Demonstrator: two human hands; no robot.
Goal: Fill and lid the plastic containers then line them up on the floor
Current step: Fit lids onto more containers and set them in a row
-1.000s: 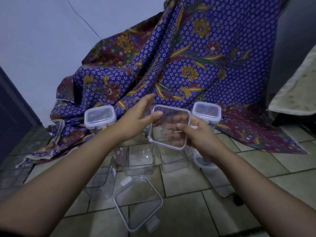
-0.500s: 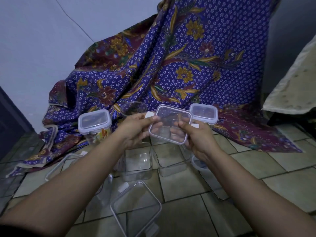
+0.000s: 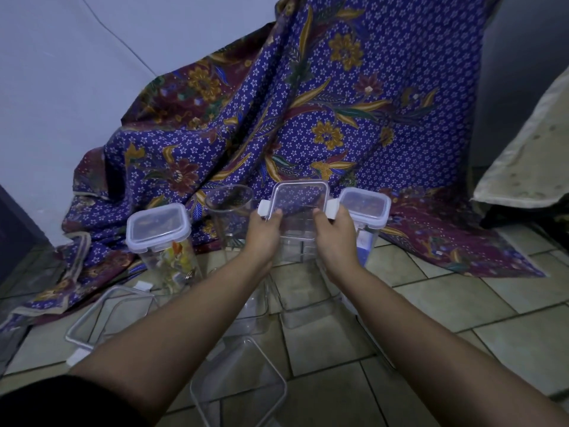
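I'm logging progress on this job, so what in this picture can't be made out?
Head view only:
- Whether the lid under the left hand and right hand has clicked shut: the hands cover its clips.
- What the right-hand lidded tub holds: the right hand covers it.
- The nearest loose lid: cut off by the bottom edge.

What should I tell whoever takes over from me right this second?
Left hand and right hand: both grip the clear lid by its sides, on top of the middle container; side clips look flipped out, not locked.
Done: two lidded containers stand by the batik cloth, left one with colourful contents, right one.
Left: lock this lid; the round container is open; spare lids and empty containers lie on the floor tiles; line-up unfinished.
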